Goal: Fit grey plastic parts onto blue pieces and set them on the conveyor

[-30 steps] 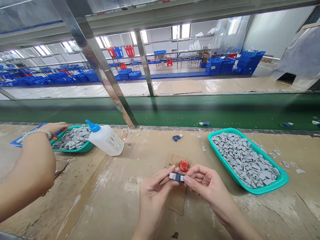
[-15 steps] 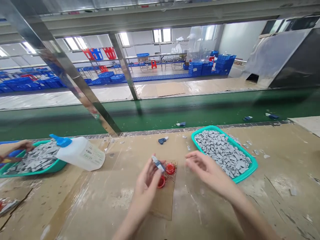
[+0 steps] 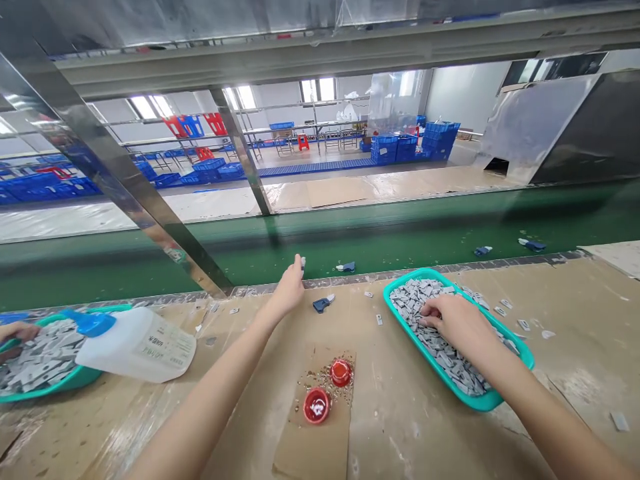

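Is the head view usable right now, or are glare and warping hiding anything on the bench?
In the head view, the windows are blown out and the steel upright shows streaky glare; wide-angle warping bends the edges, but the right hand and gray pieces in the teal tray look sharp.

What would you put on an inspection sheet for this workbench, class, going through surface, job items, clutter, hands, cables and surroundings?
Surface: scuffed, stained tan bench covering.
Job's things: teal tray heaped with grey pieces; two red caps on a cardboard sheet.
Clutter: loose grey pieces beside the tray; blue-and-white part on the bench.
Hands: right hand in the grey pieces; left hand reaching the far bench edge, any hold unclear.
Cables: nothing seen.
Surroundings: green conveyor belt; white bottle with blue cap; co-worker's hand over a second tray; blue crates beyond.
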### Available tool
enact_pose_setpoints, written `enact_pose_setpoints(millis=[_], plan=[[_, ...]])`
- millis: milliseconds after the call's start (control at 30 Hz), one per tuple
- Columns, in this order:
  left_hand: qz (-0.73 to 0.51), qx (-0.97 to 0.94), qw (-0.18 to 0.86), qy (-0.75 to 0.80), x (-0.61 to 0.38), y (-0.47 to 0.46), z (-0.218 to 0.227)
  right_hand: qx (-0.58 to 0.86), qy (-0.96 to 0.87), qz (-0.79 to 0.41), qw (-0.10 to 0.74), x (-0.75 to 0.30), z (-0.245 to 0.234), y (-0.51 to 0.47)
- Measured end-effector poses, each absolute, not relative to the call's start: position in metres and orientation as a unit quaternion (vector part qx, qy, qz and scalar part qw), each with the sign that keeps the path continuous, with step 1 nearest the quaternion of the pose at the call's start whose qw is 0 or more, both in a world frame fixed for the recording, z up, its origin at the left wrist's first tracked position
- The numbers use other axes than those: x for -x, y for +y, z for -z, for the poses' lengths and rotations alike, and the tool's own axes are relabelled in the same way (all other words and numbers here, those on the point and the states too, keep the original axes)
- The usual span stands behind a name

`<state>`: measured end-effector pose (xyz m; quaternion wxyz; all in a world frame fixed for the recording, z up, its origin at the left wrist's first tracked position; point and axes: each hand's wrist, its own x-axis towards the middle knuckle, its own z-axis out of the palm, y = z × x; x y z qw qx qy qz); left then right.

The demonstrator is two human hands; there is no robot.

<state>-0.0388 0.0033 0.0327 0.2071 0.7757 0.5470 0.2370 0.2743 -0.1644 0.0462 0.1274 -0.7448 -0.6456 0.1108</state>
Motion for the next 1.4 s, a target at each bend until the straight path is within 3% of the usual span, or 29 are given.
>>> enact_pose_setpoints(millis=[100,333,500,700,867,1067,1400], plan=[[-0.179,-0.818,0.167,0.520,0.017,0.025,-0.028,0.742,-0.639,-0.128,0.156,-0.276,-0.049,-0.167],[-0.119,-0.845,0.090,0.514,-0.010,0.031,-0.020,0.729,-0.558,-0.212,0.334,-0.265,-0.061,-0.202],[-0.137,-0.850,0.084,0.502,-0.028,0.023,-0.025,0.648,-0.572,-0.352,0.360,-0.235,-0.072,-0.225],[-0.206,-0.834,0.161,0.486,-0.032,0.007,-0.041,0.577,-0.497,-0.497,0.415,-0.189,-0.072,-0.220],[-0.307,-0.769,0.240,0.506,0.000,-0.046,-0.064,0.569,-0.469,-0.492,0.463,-0.161,-0.047,-0.214],[-0.463,-0.485,0.588,0.452,0.072,-0.137,-0.084,0.560,-0.432,-0.548,0.447,-0.137,-0.037,-0.218],[-0.605,-0.327,0.517,0.509,0.101,-0.238,-0.072,0.554,-0.448,-0.545,0.442,-0.133,-0.025,-0.219]])
